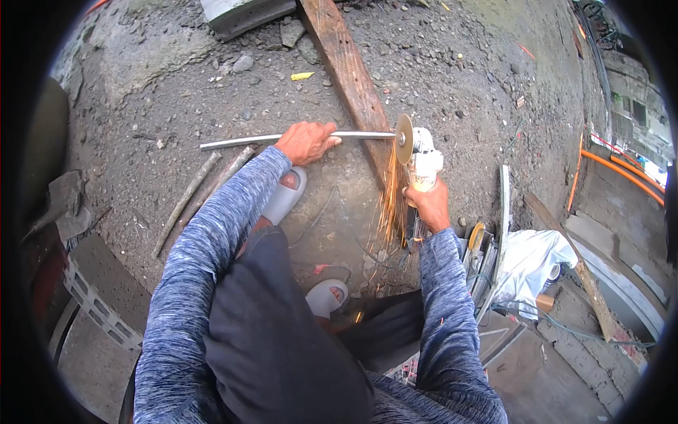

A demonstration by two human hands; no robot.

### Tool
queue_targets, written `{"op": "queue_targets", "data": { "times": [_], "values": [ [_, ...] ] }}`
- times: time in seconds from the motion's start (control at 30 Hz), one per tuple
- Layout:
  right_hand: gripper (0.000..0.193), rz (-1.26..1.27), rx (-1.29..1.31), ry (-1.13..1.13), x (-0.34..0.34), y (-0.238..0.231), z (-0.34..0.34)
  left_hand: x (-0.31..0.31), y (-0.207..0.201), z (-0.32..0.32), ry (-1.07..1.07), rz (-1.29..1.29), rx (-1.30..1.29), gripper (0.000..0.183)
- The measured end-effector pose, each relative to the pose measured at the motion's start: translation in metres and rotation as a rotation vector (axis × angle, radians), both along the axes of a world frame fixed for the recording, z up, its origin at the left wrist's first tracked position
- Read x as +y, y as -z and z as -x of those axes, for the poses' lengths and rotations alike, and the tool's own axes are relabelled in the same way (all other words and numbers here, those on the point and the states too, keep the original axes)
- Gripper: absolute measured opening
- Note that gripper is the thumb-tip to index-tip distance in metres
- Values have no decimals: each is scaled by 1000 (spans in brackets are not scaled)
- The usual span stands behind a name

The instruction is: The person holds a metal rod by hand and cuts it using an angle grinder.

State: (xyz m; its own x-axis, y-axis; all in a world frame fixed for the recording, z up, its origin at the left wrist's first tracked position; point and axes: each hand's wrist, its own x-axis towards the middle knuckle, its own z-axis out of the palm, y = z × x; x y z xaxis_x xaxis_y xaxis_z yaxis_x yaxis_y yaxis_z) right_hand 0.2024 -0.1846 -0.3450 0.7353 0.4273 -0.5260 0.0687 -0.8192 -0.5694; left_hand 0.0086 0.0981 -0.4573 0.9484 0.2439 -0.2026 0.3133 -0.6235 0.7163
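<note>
My left hand (308, 143) is closed round a thin grey metal bar (244, 140) that runs left to right across a brown wooden plank (353, 78). At the bar's right end, over the plank, the disc (404, 139) of an angle grinder meets the metal. My right hand (430, 203) grips the body of that angle grinder (425, 168), which is pale and worn. Orange sparks (393, 201) stream from the disc down toward my feet. Whether the bar is cut through cannot be seen.
My sandalled feet (326, 297) are close below the sparks. Two rods (187, 203) lie at left. Another metal bar (503, 226) leans at right, beside a white sack (533, 265) and a wooden stick (586, 283). A concrete block (247, 18) and loose stones (242, 63) lie beyond.
</note>
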Motion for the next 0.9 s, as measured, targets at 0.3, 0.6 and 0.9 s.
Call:
{"op": "queue_targets", "data": {
  "times": [0.3,0.6,0.9],
  "values": [
    [48,10,33,18,11,0,-3,-3,3,0,-5,-31,10,37],
    [45,-38,3,-5,8,-9,0,-6,5,2,-32,-60,-46,36],
    [47,10,-6,28,13,-3,-3,-3,4,1,-23,-16,-33,38]
  ]
}}
